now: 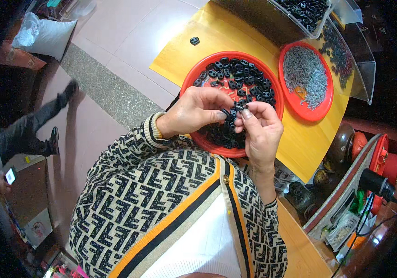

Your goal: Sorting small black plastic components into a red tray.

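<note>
My left hand (197, 111) and my right hand (261, 127) meet over a round red tray (208, 62) full of small black plastic parts (242, 76). Both hands pinch one small black part (235, 109) between thumbs and fingertips, right above the tray's near half. More black parts lie heaped in the tray under my hands. A second red tray (329, 92) to the right holds a pile of small grey metal pieces (306, 76).
The trays sit on a yellow tabletop (180, 51), where one stray black part (195, 41) lies at the far left. A clear bin (319, 23) with more black parts stands at the back. Another person's legs (36, 125) are on the floor at left.
</note>
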Demonstrator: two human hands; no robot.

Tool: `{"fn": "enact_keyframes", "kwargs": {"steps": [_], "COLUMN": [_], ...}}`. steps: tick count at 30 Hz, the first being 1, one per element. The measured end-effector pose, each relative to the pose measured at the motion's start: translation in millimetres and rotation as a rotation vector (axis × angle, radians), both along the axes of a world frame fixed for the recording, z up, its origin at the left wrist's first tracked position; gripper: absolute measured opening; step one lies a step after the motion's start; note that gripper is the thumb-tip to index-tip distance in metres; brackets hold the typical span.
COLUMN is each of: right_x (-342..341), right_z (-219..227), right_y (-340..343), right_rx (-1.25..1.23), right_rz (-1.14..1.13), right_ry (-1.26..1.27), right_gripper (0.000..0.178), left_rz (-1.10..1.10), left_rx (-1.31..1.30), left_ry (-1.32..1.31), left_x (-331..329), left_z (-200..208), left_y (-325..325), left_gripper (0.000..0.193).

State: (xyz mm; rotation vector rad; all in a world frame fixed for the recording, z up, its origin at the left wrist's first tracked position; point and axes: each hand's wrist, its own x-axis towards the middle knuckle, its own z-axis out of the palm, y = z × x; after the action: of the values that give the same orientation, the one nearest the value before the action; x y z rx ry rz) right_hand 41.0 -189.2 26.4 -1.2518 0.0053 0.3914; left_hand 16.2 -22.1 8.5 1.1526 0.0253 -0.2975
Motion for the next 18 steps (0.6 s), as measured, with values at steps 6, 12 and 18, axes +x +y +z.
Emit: {"fn": "enact_keyframes", "kwargs": {"steps": [6,12,18], "right_x": [-1.5,-1.4,-0.6], "right_z": [-2.8,-5.7,-6.0], "right_y": [7.5,9.9,12.4], "right_rx": [0.038,0.087,0.105], "right_rz": [0.02,0.01,-0.017], "right_ry": [-0.023,-0.025,-0.007], "right_gripper": [0.009,0.009,0.009], "left_rz": [0.066,0.11,0.104], "left_rx": [-0.114,-0.235,-0.304], "left_ry": [0.005,0.037,0.018], "left_x": [1.0,-2.8,-3.6], "left_z": [-7.8,-8.6,-11.2], "left_y": [-2.0,-7.1,-8.4], "left_gripper": [0.017,0.019,0.021]}}
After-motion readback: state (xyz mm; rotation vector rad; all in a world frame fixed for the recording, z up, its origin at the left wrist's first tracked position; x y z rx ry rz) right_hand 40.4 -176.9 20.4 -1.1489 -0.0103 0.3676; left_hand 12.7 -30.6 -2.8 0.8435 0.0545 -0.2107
